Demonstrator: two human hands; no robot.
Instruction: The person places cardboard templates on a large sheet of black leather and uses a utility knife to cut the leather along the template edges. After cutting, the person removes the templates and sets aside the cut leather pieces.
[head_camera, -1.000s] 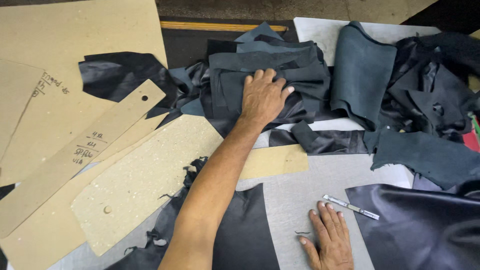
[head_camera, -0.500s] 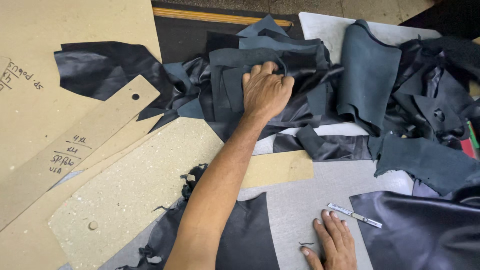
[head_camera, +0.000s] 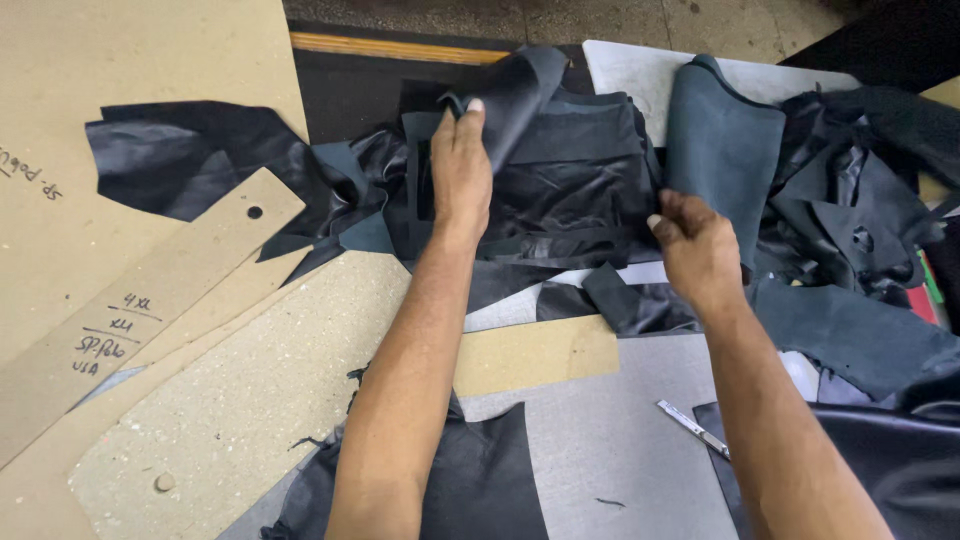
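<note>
1. The left hand (head_camera: 460, 170) reaches to the far middle of the counter (head_camera: 610, 440) and pinches the upper edge of a black leather piece (head_camera: 520, 90), thumb on top, lifting that flap off the heap of black leather offcuts (head_camera: 570, 190).
2. The right hand (head_camera: 698, 250) sits at the heap's right edge, fingers curled onto the dark layers there; whether it grips a sheet or only presses on it cannot be told.
3. The heap lies at the back of the counter, between the two hands, its layers flat, folded and overlapping, with a soft sheen.
4. Just right of the right hand stands a matte grey-blue leather panel (head_camera: 725, 140) with a rounded top edge; beyond it more crumpled black scraps (head_camera: 850, 210) crowd the right edge.
5. Open room is the bare grey surface near the person, between the forearms.
6. A slim metal knife (head_camera: 692, 428) lies on that grey surface, beside the right forearm and apart from both hands.
7. To the left, stiff tan cardboard patterns (head_camera: 150, 290) overlap, one a long strip with a punched hole and pencilled notes; a speckled fibreboard sheet (head_camera: 260, 400) lies under them.
8. A glossy black leather sheet (head_camera: 480, 480) lies at the near edge under the left forearm.
</note>
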